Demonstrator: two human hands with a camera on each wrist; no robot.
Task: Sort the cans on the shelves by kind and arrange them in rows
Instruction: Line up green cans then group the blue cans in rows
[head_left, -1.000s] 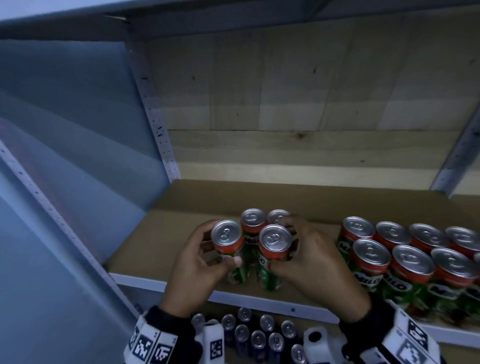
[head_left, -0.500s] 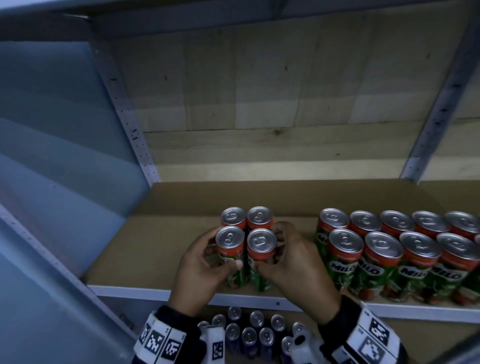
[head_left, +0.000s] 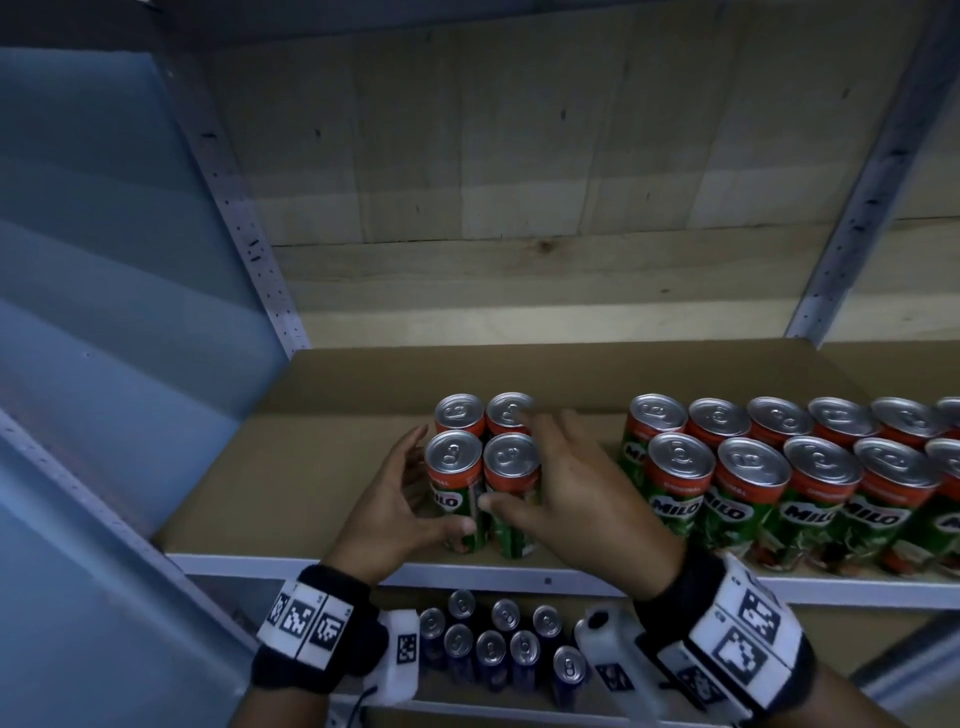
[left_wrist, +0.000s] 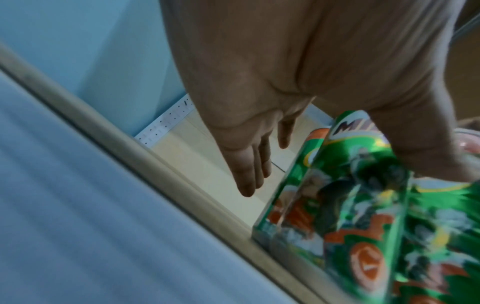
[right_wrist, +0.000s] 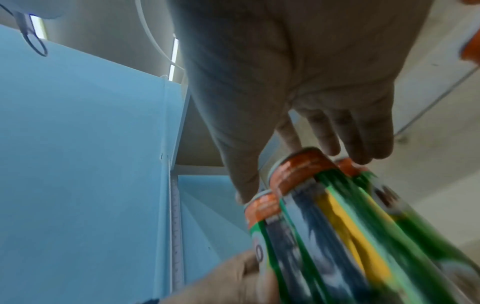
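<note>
Four cans (head_left: 480, 467) stand left of the long can rows (head_left: 779, 467), apart. Left hand (head_left: 395, 499) and right hand (head_left: 566, 493) cup them, fingers loosely spread (thumbs touching fronts). Slide the block low, evenly, until flush.

Dim, bluish head view; brighter wrist views, motion-blurred, edges warped.

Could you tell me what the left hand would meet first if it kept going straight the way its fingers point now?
Probably nothing near: the left hand has its fingers pointing along the left side of the four Milo cans, over bare shelf, toward the wooden back wall. Depth is uncertain.
</note>
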